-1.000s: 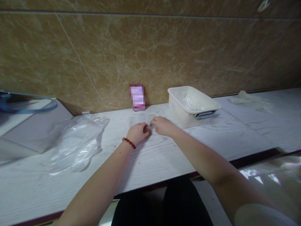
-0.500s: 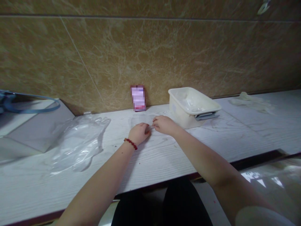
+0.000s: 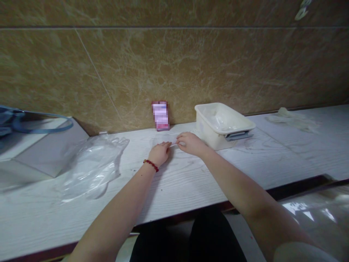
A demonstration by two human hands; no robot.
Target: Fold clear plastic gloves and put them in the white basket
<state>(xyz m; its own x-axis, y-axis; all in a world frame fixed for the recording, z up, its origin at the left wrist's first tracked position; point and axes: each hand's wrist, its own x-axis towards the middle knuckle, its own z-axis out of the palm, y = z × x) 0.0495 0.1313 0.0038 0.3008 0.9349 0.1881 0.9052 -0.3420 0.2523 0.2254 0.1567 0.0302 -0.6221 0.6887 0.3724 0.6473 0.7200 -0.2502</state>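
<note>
Film [image 3: 173,145], clear and thin, lies toward the back edge of the desk [image 3: 188,182], left of the white tub [image 3: 211,133], and we pinch it with our left hand [image 3: 160,153] and right hand [image 3: 190,143], fingers of both drawn narrow.

Clear plastic piece [image 3: 173,145], thin, see-through, near edge showing as a short pale line, roughly straight, between the fingertips of the left hand [image 3: 160,153] and right hand [image 3: 190,143]. Rest of it spreads faintly behind the fingers, low over the white wood-grain counter [image 3: 191,182]; outline hard to make out, can't tell whether single sheet or folded, partly hidden by both hands.
</note>
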